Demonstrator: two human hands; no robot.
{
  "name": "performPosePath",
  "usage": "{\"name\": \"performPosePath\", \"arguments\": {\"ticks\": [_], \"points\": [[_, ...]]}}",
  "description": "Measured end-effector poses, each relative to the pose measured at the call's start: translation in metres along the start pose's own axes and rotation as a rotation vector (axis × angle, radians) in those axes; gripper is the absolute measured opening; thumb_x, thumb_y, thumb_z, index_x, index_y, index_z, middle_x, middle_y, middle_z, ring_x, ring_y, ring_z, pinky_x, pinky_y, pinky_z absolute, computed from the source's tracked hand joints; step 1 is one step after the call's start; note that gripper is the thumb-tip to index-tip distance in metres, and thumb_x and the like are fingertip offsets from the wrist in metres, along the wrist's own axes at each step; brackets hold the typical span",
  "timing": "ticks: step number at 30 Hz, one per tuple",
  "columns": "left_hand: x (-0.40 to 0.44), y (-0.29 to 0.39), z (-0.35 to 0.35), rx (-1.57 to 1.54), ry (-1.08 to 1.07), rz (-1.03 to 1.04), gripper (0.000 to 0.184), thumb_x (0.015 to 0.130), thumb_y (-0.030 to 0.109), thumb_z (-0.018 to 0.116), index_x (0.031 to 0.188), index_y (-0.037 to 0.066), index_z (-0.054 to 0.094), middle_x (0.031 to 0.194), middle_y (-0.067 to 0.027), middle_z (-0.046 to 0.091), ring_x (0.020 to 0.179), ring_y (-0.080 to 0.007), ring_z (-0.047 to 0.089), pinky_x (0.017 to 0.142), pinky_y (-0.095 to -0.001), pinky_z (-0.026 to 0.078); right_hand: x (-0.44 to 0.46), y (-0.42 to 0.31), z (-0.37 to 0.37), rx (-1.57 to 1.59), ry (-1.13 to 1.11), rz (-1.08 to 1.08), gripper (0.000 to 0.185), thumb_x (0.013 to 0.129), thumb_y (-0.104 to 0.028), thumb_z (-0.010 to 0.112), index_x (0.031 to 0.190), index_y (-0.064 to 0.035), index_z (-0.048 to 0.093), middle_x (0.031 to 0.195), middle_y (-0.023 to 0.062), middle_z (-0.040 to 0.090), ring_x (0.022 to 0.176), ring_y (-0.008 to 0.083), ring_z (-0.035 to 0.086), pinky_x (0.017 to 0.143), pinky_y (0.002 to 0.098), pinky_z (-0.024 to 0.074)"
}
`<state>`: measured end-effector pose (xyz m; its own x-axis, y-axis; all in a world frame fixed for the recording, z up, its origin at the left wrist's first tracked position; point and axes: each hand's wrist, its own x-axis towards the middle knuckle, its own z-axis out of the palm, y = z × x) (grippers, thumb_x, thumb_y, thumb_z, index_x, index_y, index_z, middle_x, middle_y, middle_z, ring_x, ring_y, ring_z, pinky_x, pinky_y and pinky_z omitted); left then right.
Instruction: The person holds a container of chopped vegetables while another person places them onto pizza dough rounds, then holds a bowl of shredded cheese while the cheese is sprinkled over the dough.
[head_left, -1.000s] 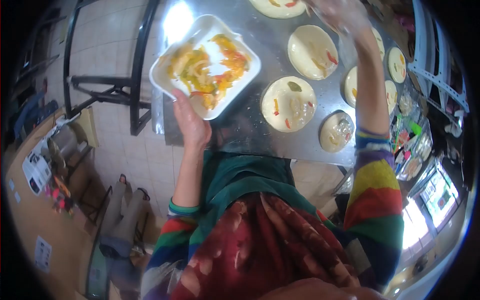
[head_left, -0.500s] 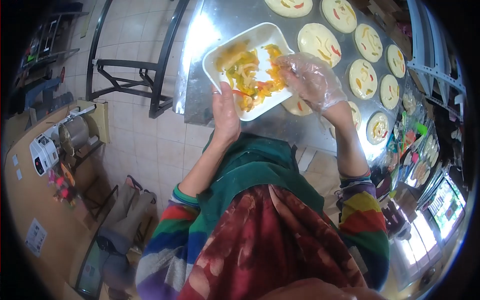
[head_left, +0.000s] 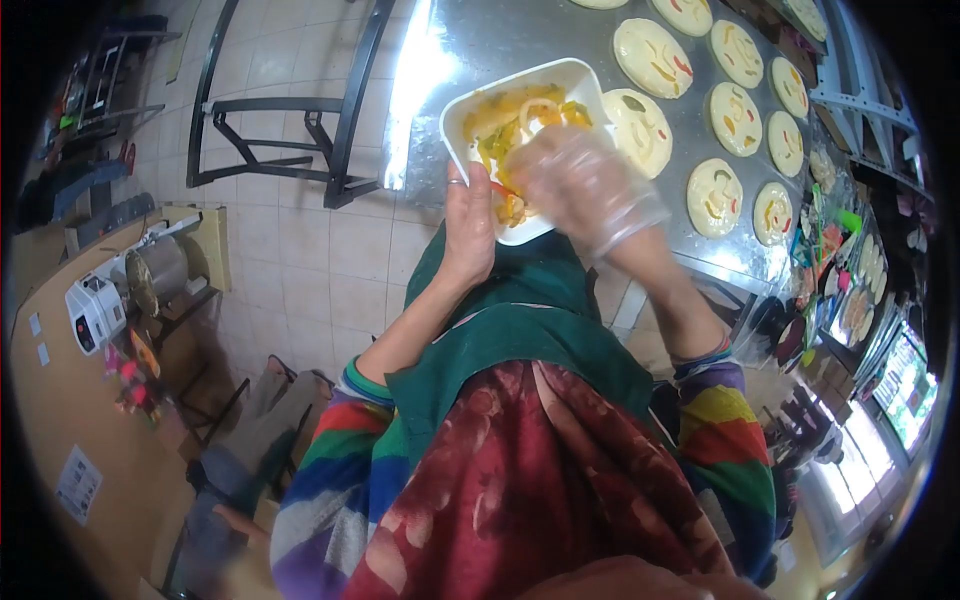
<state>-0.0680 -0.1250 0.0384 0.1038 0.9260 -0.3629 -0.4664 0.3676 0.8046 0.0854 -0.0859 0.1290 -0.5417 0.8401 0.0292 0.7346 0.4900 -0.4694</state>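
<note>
My left hand (head_left: 468, 225) grips the near left side of a white tray (head_left: 585, 82), thumb over the rim. In the tray lie cooked-looking pepper strips (head_left: 492, 145), yellow, green and orange, with a few pale onion-like pieces. My right hand (head_left: 575, 185), in a clear plastic glove, is over the tray's right part. Its fingers are smeared by motion, and whether they hold any strips is hidden. Just right of the tray, a round flat dough piece (head_left: 638, 135) with a few pepper strips on top rests on the metal table (head_left: 455, 60).
More topped dough rounds (head_left: 652, 57) stand in rows across the table. A black metal frame (head_left: 270, 105) is on the tiled floor at left. A mixer (head_left: 150, 278) stands on the left counter, and another person (head_left: 245, 450) is at lower left. Cluttered goods line the right side.
My right hand has moved left and down, further over the tray. The tray sits slightly farther right in view, and the table's dough rounds have shifted as the camera moved.
</note>
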Motion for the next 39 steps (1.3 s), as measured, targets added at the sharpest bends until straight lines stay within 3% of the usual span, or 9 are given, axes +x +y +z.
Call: {"name": "performPosePath", "arguments": {"ticks": [4,7,11,16,19,22,28,31,39], "points": [[-0.009,0.003,-0.004,0.041,0.001,-0.049,0.056,0.098,0.045,0.04,0.135,0.004,0.033,0.128,-0.0104,0.05,0.116,-0.0182,0.051,0.097,-0.0333,0.043,-0.001,-0.021,0.04,-0.009,-0.084,0.106,0.019,0.081,-0.011,0.059,0.098,-0.0051,0.057,0.096,0.0175,0.055,0.092,0.0346,0.056,0.076,0.0429,0.0489],[-0.008,0.0,-0.007,0.015,0.01,-0.027,0.049,0.1,0.038,0.041,0.136,0.008,0.029,0.109,-0.005,0.053,0.094,-0.0108,0.053,0.081,-0.0253,0.046,0.0,-0.02,0.046,0.012,-0.179,0.15,0.021,0.077,-0.009,0.059,0.097,-0.0049,0.055,0.097,0.0189,0.055,0.095,0.035,0.056,0.077,0.0439,0.049],[-0.001,-0.011,-0.015,0.054,0.018,-0.037,0.057,0.098,0.047,0.039,0.135,0.004,0.032,0.127,-0.0102,0.05,0.114,-0.0176,0.053,0.098,-0.0334,0.044,0.001,-0.009,0.04,0.039,-0.214,0.21,0.018,0.084,-0.017,0.055,0.089,-0.0007,0.061,0.087,0.0175,0.063,0.087,0.0306,0.063,0.074,0.0395,0.0519],[0.008,-0.005,0.008,-0.056,-0.007,-0.051,0.053,0.099,0.043,0.038,0.133,0.004,0.032,0.123,-0.0106,0.05,0.109,-0.0158,0.054,0.093,-0.0309,0.046,-0.014,0.037,0.004,0.459,0.031,0.398,0.027,0.086,-0.032,0.06,0.098,-0.0078,0.065,0.089,0.0111,0.067,0.081,0.0234,0.065,0.075,0.0346,0.05],[0.012,-0.008,0.024,-0.066,0.009,-0.027,0.05,0.1,0.042,0.037,0.13,0.002,0.033,0.122,-0.0118,0.049,0.106,-0.0149,0.055,0.089,-0.0286,0.048,-0.026,0.051,-0.024,0.307,0.087,0.354,0.024,0.087,-0.028,0.061,0.098,-0.0073,0.065,0.088,0.0114,0.067,0.082,0.0237,0.065,0.075,0.0354,0.0499],[0.014,-0.01,0.04,-0.075,-0.009,-0.038,0.054,0.099,0.046,0.037,0.129,0.001,0.032,0.121,-0.0131,0.049,0.106,-0.015,0.055,0.088,-0.0282,0.05,-0.044,0.055,-0.036,0.475,0.15,0.4,0.021,0.087,-0.025,0.061,0.097,-0.0068,0.065,0.089,0.012,0.066,0.083,0.0274,0.064,0.076,0.0369,0.0499],[0.016,-0.014,0.072,-0.09,-0.009,-0.029,0.054,0.099,0.046,0.036,0.128,0.0,0.03,0.12,-0.0139,0.049,0.104,-0.0156,0.058,0.086,-0.0287,0.052,-0.069,0.079,-0.037,0.258,0.111,0.12,0.02,0.085,-0.018,0.064,0.098,-0.003,0.066,0.093,0.0144,0.066,0.08,0.0271,0.063,0.071,0.0344,0.0497],[0.017,-0.02,0.083,-0.096,-0.014,-0.028,0.055,0.099,0.046,0.036,0.128,0.0,0.029,0.12,-0.014,0.05,0.103,-0.0161,0.058,0.086,-0.0289,0.052,-0.065,0.086,-0.049,0.395,0.132,0.222,0.018,0.087,-0.021,0.061,0.097,-0.0069,0.065,0.092,0.0128,0.065,0.085,0.0298,0.063,0.078,0.0388,0.05],[0.015,-0.035,0.101,-0.002,-0.028,0.011,0.054,0.099,0.043,0.039,0.132,0.002,0.027,0.119,-0.0128,0.051,0.108,-0.0157,0.054,0.089,-0.0281,0.049,-0.046,0.087,-0.021,-0.078,0.123,0.189,0.03,0.089,-0.034,0.056,0.104,-0.0077,0.061,0.099,0.0154,0.063,0.092,0.0326,0.06,0.079,0.0433,0.049]]}}
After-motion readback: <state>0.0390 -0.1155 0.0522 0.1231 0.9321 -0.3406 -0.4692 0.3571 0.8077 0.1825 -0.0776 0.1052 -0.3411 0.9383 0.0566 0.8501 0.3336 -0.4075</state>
